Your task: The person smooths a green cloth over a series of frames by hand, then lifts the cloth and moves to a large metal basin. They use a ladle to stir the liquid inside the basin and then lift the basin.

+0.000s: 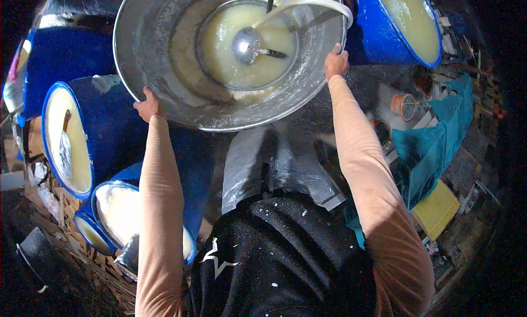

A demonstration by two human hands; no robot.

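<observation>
A large round metal tub (148,53) fills the top middle of the head view, with cloudy pale liquid (230,48) in its bottom. My left hand (149,105) grips the tub's rim at its lower left, fingers wrapped over the edge. On the right side of the same rim my right hand (336,63) is closed, thumb inside. A shiny metal dome (246,45) with a dark-tipped rod sits over the liquid, and a white hose (307,1) curves across the tub's top right.
Blue barrels with pale contents stand at the left (110,119), lower left (132,177) and upper right (368,26). Teal sacks (422,152), an orange-rimmed pot (405,107) and a yellow crate (436,210) lie at the right. Wood scraps (101,273) cover the lower-left floor.
</observation>
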